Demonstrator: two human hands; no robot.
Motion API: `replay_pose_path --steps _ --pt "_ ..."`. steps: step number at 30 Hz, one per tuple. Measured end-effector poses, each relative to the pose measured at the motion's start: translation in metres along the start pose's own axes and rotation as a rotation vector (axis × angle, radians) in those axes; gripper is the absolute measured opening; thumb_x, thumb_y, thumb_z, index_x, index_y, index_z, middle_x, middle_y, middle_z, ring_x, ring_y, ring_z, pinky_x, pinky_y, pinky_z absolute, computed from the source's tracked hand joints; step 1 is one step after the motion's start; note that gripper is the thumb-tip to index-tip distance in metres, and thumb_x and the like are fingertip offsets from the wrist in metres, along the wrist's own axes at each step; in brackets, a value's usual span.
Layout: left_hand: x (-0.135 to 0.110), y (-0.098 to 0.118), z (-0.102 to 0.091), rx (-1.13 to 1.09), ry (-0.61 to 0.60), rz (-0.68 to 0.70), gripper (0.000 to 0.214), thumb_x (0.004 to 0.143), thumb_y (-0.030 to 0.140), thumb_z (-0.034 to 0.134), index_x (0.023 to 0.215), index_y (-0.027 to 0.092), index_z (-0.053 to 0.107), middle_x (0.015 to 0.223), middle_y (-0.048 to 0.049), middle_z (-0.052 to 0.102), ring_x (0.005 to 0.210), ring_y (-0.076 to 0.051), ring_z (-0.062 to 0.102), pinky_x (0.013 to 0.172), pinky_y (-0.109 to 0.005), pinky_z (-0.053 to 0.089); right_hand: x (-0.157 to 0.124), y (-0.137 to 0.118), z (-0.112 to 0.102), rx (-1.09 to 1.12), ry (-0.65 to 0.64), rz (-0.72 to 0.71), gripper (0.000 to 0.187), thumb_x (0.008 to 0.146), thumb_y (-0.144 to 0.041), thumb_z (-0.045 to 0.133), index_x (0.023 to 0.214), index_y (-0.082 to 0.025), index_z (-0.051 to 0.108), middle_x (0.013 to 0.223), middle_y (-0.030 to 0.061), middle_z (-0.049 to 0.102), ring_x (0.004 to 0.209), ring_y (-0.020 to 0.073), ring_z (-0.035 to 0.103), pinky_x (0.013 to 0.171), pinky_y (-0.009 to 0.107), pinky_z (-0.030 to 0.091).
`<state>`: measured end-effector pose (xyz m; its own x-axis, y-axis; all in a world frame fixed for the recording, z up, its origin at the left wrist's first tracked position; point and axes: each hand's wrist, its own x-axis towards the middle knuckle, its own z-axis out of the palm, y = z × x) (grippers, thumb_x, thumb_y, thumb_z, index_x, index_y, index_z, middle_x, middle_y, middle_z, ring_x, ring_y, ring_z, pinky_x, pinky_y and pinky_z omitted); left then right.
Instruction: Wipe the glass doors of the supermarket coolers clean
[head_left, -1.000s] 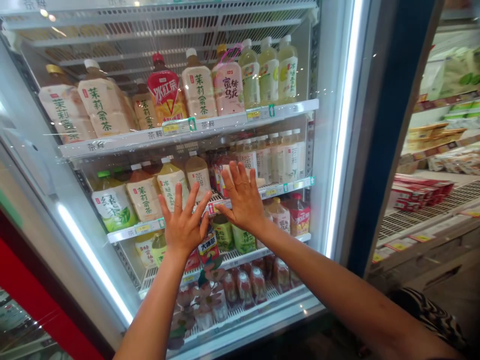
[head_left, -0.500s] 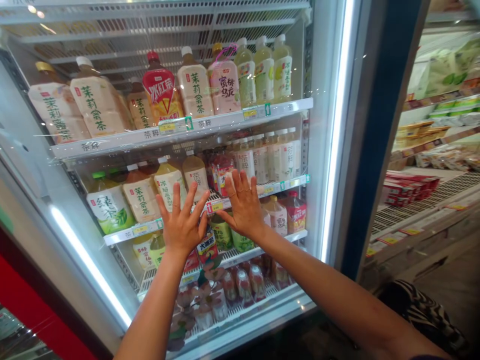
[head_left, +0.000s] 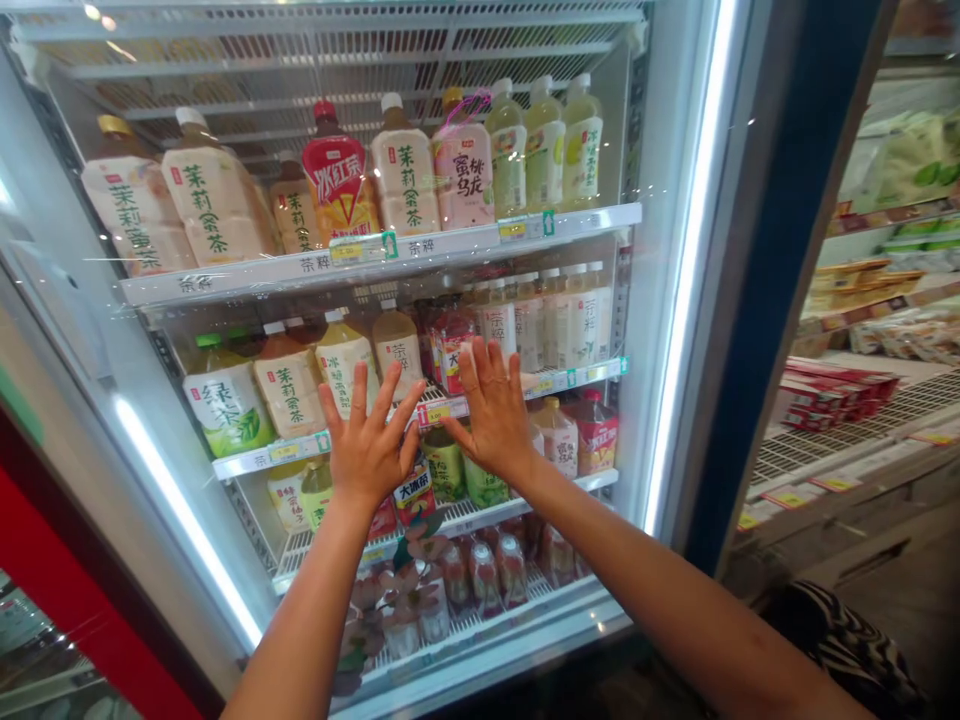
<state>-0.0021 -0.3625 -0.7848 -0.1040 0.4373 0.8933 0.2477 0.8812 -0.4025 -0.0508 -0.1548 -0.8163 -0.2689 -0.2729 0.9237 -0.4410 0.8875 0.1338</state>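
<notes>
Both my hands lie flat with fingers spread against the glass door [head_left: 667,150] of a drinks cooler. My left hand [head_left: 369,440] rests in front of the middle shelf [head_left: 270,455], over large tea bottles [head_left: 289,385]. My right hand [head_left: 495,410] is just to its right, in front of smaller bottles [head_left: 555,315] and a red carton [head_left: 450,345]. Neither hand holds anything. Behind the glass, the top shelf [head_left: 450,242] carries big tea bottles [head_left: 214,200] and a red iced-tea bottle [head_left: 337,185].
A dark blue door frame [head_left: 780,250] runs down the right of the cooler. Beyond it, open wire shelves [head_left: 862,410] hold red boxes [head_left: 840,385] and packaged goods. A red panel [head_left: 52,570] sits at the lower left. Small bottles [head_left: 480,575] fill the bottom shelf.
Both hands have stayed flat on the glass; the right hand has slid down slightly from a second ago. The view has shifted a little.
</notes>
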Motion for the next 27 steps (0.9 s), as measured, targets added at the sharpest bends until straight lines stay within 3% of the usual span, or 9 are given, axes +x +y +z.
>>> replay_pose_path --steps 3,5,7,11,13,17,20,22,27 --pt "0.000 0.000 0.000 0.006 0.009 -0.001 0.073 0.095 0.036 0.062 0.161 0.035 0.033 0.167 -0.0011 0.034 0.163 -0.029 0.006 0.132 -0.060 -0.008 -0.057 -0.013 0.009 0.029 -0.001 -0.142 0.093 0.104 -0.057 0.042 0.166 -0.011 -0.009 0.175 0.0171 0.006 0.163 0.0343 0.007 0.130 0.063 0.014" --pt "0.000 0.000 0.000 0.009 0.015 0.003 0.073 0.095 0.036 0.063 0.161 0.035 0.033 0.167 -0.0013 0.035 0.163 -0.028 0.007 0.132 -0.060 -0.008 -0.089 -0.015 0.015 0.039 -0.010 -0.229 0.092 0.103 -0.057 0.043 0.167 -0.017 -0.009 0.175 0.0136 0.016 0.162 0.0296 0.019 0.130 0.058 0.020" --pt "0.001 0.000 0.000 0.012 0.019 0.007 0.073 0.094 0.035 0.063 0.161 0.034 0.034 0.166 -0.0016 0.036 0.163 -0.029 0.007 0.133 -0.060 -0.007 -0.087 -0.008 0.016 0.036 -0.014 -0.240 0.093 0.102 -0.059 0.044 0.167 -0.020 -0.010 0.175 0.0122 0.018 0.161 0.0285 0.023 0.129 0.057 0.022" --pt "0.001 0.000 0.001 0.012 0.021 0.002 0.074 0.094 0.036 0.064 0.161 0.035 0.034 0.166 -0.0015 0.036 0.162 -0.029 0.009 0.133 -0.060 -0.006 -0.016 0.019 0.002 -0.007 0.009 -0.044 0.098 0.102 -0.063 0.041 0.165 -0.015 -0.018 0.176 0.0148 0.001 0.164 0.0341 0.003 0.130 0.066 0.011" --pt "0.001 0.000 0.001 0.005 0.013 0.001 0.074 0.094 0.036 0.064 0.161 0.036 0.033 0.167 -0.0013 0.036 0.162 -0.029 0.009 0.133 -0.060 -0.007 0.001 0.022 -0.003 -0.031 0.034 0.039 0.099 0.102 -0.064 0.040 0.165 -0.016 -0.020 0.176 0.0125 -0.007 0.163 0.0338 -0.004 0.130 0.066 0.008" --pt "0.000 0.000 0.000 0.006 0.017 0.004 0.074 0.094 0.035 0.064 0.161 0.035 0.034 0.166 -0.0017 0.036 0.162 -0.029 0.009 0.133 -0.060 -0.007 -0.054 0.003 0.004 -0.036 0.047 -0.028 0.095 0.103 -0.058 0.041 0.166 -0.009 -0.011 0.175 0.0131 -0.012 0.163 0.0324 -0.008 0.131 0.062 0.012" --pt "0.000 0.000 0.000 0.013 0.014 0.001 0.073 0.094 0.035 0.064 0.161 0.035 0.035 0.166 -0.0020 0.036 0.162 -0.030 0.009 0.132 -0.061 -0.006 -0.091 -0.002 0.012 -0.041 0.043 -0.117 0.092 0.103 -0.058 0.040 0.167 -0.013 -0.009 0.176 0.0094 -0.010 0.163 0.0280 -0.007 0.131 0.059 0.017" --pt "0.000 0.000 0.000 0.017 0.015 0.001 0.072 0.094 0.036 0.064 0.161 0.034 0.035 0.166 -0.0020 0.037 0.162 -0.030 0.009 0.132 -0.061 -0.006 -0.072 0.010 0.009 -0.047 0.052 -0.091 0.092 0.103 -0.059 0.039 0.167 -0.015 -0.011 0.176 0.0095 -0.010 0.163 0.0293 -0.007 0.131 0.061 0.016" --pt "0.000 0.000 0.000 0.026 0.020 0.003 0.071 0.094 0.037 0.064 0.160 0.033 0.038 0.166 -0.0023 0.037 0.163 -0.030 0.009 0.133 -0.061 -0.005 0.025 0.043 -0.011 -0.064 0.116 0.097 0.096 0.103 -0.064 0.035 0.165 -0.014 -0.018 0.175 0.0132 -0.015 0.162 0.0345 -0.009 0.131 0.065 0.008"
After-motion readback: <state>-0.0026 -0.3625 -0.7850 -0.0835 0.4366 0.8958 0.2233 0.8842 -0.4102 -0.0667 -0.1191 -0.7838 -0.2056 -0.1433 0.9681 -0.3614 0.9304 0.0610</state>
